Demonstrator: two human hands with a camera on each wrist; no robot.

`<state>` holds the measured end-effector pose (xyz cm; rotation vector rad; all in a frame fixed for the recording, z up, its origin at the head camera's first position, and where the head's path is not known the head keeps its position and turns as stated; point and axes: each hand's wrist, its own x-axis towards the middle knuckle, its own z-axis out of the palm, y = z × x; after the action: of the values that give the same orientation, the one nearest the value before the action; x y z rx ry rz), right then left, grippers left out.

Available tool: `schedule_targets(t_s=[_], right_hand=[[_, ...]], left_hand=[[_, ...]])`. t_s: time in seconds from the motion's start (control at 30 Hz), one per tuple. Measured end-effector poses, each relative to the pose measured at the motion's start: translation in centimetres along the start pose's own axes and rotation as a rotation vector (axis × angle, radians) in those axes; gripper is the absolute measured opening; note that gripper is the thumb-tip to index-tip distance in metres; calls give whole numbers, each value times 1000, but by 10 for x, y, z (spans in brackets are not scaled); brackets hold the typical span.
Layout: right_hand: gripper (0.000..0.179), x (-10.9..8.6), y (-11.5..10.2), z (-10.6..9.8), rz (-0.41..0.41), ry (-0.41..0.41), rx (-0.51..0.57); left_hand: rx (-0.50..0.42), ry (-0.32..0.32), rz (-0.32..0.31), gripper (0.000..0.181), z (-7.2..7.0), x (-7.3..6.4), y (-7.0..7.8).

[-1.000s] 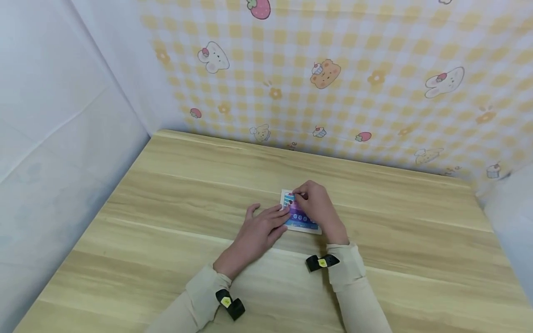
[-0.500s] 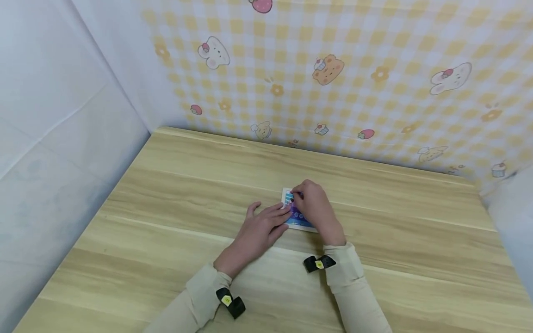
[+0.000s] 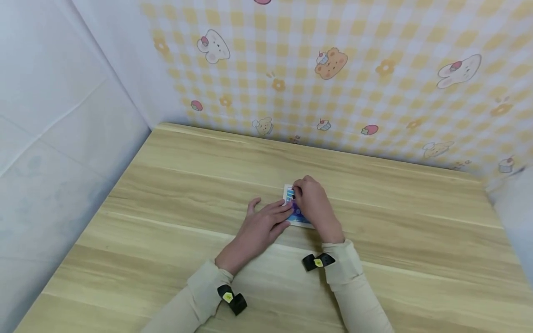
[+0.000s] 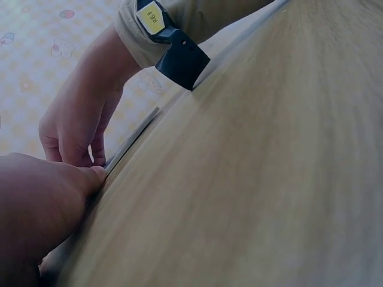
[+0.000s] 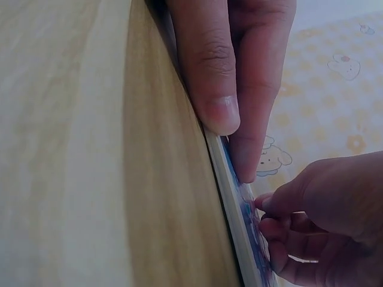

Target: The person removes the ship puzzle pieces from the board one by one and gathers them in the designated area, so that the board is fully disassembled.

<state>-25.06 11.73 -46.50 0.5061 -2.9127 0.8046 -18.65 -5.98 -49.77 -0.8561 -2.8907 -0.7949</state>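
Observation:
A small flat board (image 3: pixel 300 220) with a blue and purple printed picture and a white border lies on the table. My left hand (image 3: pixel 262 226) presses on its left side with nearly straight fingers. In the right wrist view, the left thumb (image 5: pixel 222 113) rests at the board's edge (image 5: pixel 230 203). My right hand (image 3: pixel 314 203) is over the board's upper right, covering much of the picture. Its thumb and forefinger (image 5: pixel 266 203) pinch at the printed surface, on a small piece mostly hidden by the fingertips. Only the board's thin edge (image 4: pixel 140 128) shows in the left wrist view.
The wood-grain table (image 3: pixel 166 185) extends around both hands. At its back hangs a yellow checked cloth (image 3: pixel 300 69) with cartoon prints, and a pale sheet (image 3: pixel 62 152) hangs on the left. Black bands (image 3: pixel 232 299) sit on both sleeved wrists.
The head view has tilted slightly, so the background sits higher. My right hand has shifted slightly left over the board and covers more of it; the left hand stays in place.

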Motion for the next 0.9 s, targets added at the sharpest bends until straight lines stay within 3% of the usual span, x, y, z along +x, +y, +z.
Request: schedule_targets(t_s=[0.4, 0.67, 0.9], right_hand=[[17, 2, 4, -2, -17, 11, 62], [18, 1, 8, -4, 33, -2, 151], [18, 0, 11, -6, -11, -13, 183]], left_hand=[[-2, 2, -5, 42, -4, 1, 2], [-12, -4, -8, 42, -3, 1, 1], [-5, -10, -3, 42, -2, 0, 0]])
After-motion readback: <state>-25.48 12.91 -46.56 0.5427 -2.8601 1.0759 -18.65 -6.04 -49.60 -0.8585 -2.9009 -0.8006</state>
